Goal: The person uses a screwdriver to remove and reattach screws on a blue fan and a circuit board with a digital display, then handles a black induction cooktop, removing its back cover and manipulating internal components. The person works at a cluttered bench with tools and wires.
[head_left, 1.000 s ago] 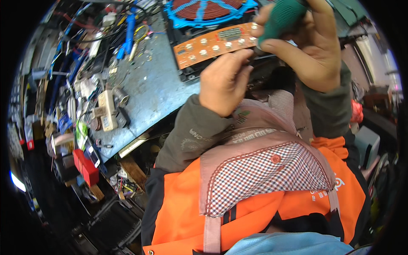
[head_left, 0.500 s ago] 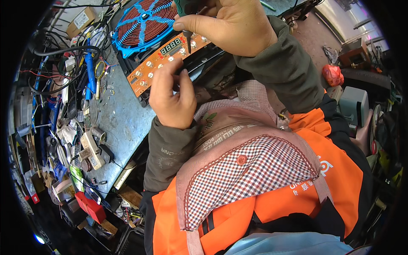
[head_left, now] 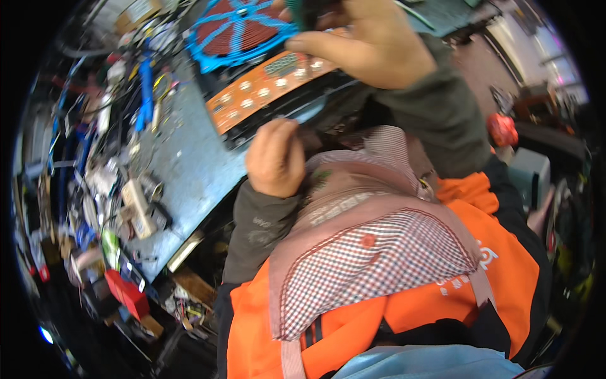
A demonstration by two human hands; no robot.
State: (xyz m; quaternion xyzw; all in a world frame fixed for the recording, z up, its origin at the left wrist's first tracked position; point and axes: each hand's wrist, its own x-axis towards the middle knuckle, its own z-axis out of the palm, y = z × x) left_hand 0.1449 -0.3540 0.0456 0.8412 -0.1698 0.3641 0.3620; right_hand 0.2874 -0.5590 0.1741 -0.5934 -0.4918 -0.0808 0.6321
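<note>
Above the orange circuit board point(head_left: 259, 95) with a display and round buttons, my right hand point(head_left: 360, 47) grips a green-handled screwdriver point(head_left: 305, 14); its tip is hidden or blurred. My left hand point(head_left: 274, 158) is curled closed below the board's lower edge, near the bench edge; whatever its fingers may hold is hidden. The board lies along the front of a black appliance housing point(head_left: 230, 139), in front of a blue-framed copper coil point(head_left: 214, 38).
The metal bench point(head_left: 180, 208) carries tangled cables, blue tools point(head_left: 144, 95), a white power strip point(head_left: 136, 205) and clutter on the left. A red case point(head_left: 126, 294) sits at lower left. A grey box point(head_left: 530, 177) and red plastic bag point(head_left: 502, 129) are at right.
My left hand has drawn down off the board and curled tighter. The screwdriver, earlier pointing onto the board, now shows mostly its handle. The view has shifted and is blurred.
</note>
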